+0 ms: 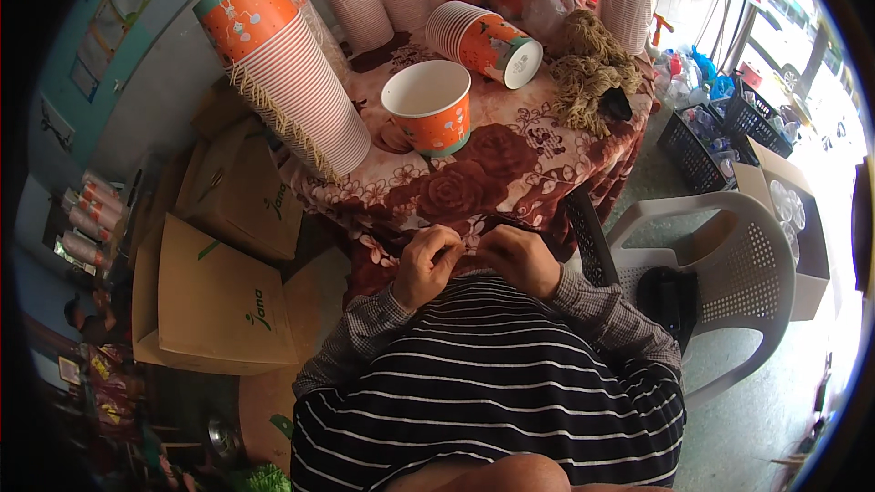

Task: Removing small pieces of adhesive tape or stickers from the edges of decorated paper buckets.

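My left hand (pixel 427 268) and my right hand (pixel 526 261) are close together at the table's near edge, in front of my body. Both have their fingers pinched; whatever lies between them is too small to make out. Beyond them, an orange paper tub (pixel 427 117) with a white inside stands upright on the flowered tablecloth (pixel 456 187). Behind it, a short stack of matching tubs (pixel 483 43) lies on its side. A tall leaning stack of tubs (pixel 301 82) rises at the left, with short tan strings (pixel 278 118) along its side. A tan yarn bundle (pixel 592 68) lies at the right.
Wrapped stacks of tubs (pixel 351 0) line the table's back. Cardboard boxes (pixel 228 301) stand on the floor to the left. A grey plastic chair (pixel 770 264) is close on my right, with black crates (pixel 697 150) and an open carton (pixel 811 260) beyond it.
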The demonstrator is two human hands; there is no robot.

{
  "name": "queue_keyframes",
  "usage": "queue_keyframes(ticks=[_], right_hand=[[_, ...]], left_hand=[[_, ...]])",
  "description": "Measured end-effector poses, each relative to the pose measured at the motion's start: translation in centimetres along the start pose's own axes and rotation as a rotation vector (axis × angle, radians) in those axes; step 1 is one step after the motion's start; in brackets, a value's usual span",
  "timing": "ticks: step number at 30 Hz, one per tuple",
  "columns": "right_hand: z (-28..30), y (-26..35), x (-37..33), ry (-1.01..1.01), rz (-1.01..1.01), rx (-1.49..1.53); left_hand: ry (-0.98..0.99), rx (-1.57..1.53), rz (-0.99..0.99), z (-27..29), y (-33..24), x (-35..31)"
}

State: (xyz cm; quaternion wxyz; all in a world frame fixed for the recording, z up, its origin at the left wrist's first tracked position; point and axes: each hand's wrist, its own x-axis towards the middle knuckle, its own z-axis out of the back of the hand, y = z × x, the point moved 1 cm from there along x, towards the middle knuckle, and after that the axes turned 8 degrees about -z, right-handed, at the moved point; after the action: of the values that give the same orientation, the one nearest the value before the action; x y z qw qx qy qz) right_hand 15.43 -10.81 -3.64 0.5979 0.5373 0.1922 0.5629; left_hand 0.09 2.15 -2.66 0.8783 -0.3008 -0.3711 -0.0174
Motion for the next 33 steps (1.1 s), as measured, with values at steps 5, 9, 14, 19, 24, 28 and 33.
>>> queue_keyframes(ticks=[5, 9, 14, 19, 24, 28, 33], right_hand=[[0.6, 0.4, 0.1, -0.052, 0.219, -0.269], [1.2, 0.2, 0.0, -0.082, 0.165, -0.201], [2.6, 0.8, 0.0, -0.199, -0.008, -0.098], [3.1, 1.0, 0.2, -0.194, 0.031, -0.115], [3.7, 1.4, 0.1, -0.173, 0.044, -0.099], [4.5, 0.6, -0.3, -0.243, 0.011, -0.034], [3.0, 0.7, -0.8, -0.319, -0.016, 0.256]], left_hand=[[0.063, 0.053, -0.063, 0.1, 0.0, 1.1], [0.093, 0.022, -0.073, 0.1, -0.2, 2.7], [-0.087, 0.216, -0.144, 0.9, 4.7, 10.3], [-0.018, 0.731, -0.098, -0.7, 10.8, 16.2], [0.029, 0.674, 0.031, 0.6, 13.4, 16.6], [-0.261, 0.175, 0.017, 2.0, 8.6, 11.4], [-0.257, -0.069, 0.219, 1.7, 0.3, 2.6]])
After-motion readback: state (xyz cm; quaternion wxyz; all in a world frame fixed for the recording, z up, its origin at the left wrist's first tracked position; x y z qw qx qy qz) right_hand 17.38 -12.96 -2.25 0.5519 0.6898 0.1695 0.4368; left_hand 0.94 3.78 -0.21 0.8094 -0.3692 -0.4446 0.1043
